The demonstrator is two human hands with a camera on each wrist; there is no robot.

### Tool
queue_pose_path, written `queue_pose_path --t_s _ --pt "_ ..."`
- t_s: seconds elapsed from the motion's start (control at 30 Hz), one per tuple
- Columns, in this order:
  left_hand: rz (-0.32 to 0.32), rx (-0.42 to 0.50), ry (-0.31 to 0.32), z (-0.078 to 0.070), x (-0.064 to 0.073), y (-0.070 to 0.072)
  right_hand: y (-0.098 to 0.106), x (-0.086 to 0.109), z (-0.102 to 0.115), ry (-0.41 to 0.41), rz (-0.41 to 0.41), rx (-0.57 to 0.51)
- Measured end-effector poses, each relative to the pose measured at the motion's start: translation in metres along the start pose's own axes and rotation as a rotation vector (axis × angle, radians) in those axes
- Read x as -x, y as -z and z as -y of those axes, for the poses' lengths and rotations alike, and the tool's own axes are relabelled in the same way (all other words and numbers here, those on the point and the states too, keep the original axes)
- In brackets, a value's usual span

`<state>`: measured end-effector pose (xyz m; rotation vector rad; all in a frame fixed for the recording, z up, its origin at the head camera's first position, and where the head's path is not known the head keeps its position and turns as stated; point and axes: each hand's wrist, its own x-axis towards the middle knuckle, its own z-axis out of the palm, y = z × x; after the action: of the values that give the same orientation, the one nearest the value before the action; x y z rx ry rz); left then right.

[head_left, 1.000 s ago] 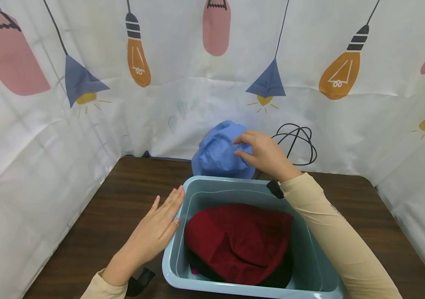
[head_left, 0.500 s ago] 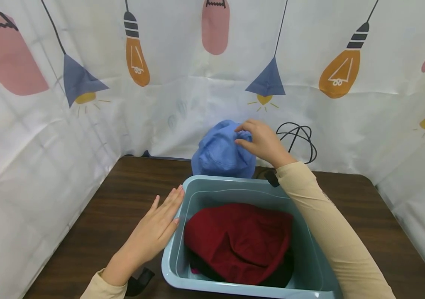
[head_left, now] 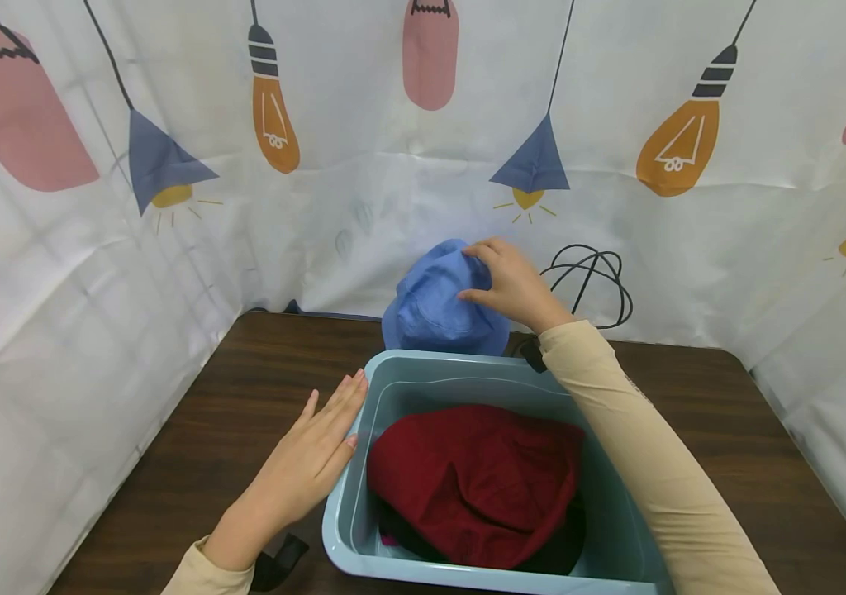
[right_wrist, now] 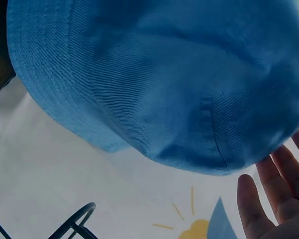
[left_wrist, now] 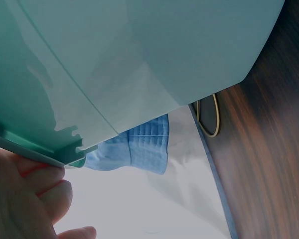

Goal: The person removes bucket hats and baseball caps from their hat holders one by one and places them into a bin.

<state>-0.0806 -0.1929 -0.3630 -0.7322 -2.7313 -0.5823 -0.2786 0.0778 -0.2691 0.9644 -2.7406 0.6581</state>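
Note:
A light blue bucket hat with a stitched brim stands at the back of the table, behind a blue plastic tub. My right hand is at the right side of its crown, thumb and forefinger spread apart; in the right wrist view the fingers reach the crown's edge. My left hand lies along the tub's left rim with straight fingers. Inside the tub sits a dark red, hat-like piece of fabric on top of something black.
A black wire frame stands right of the blue hat, partly behind my right hand. The dark wooden table ends at a white curtain printed with lamps. My right forearm crosses over the tub's right side.
My right hand has shifted slightly left, closer onto the blue hat's crown. The left hand, the tub and the red fabric have not moved.

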Motion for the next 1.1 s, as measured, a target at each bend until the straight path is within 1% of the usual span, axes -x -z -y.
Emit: queue_pose_path --t_s 0.13,0.43,0.6,0.8,1.1 --pt "-0.001 0.001 0.002 -0.0004 -0.0002 0.0004 -0.0026 -0.0002 -0.0005 0.007 -0.002 0.006" --pt "0.003 0.01 0.016 -0.001 -0.0002 -0.0003 -0.0059 -0.001 -0.0059 -0.029 -0.03 -0.069" --pt "-0.002 0.008 0.011 0.0002 0.0004 -0.0012 -0.0072 -0.0016 -0.0061 -0.034 -0.04 -0.083" --pt "0.012 0.024 0.03 -0.0006 0.0003 -0.0006 -0.0076 -0.0017 -0.0053 -0.034 -0.062 -0.086" --pt "-0.01 0.017 0.01 -0.0003 0.0008 -0.0012 -0.0059 -0.0005 -0.0025 -0.054 -0.092 -0.083"
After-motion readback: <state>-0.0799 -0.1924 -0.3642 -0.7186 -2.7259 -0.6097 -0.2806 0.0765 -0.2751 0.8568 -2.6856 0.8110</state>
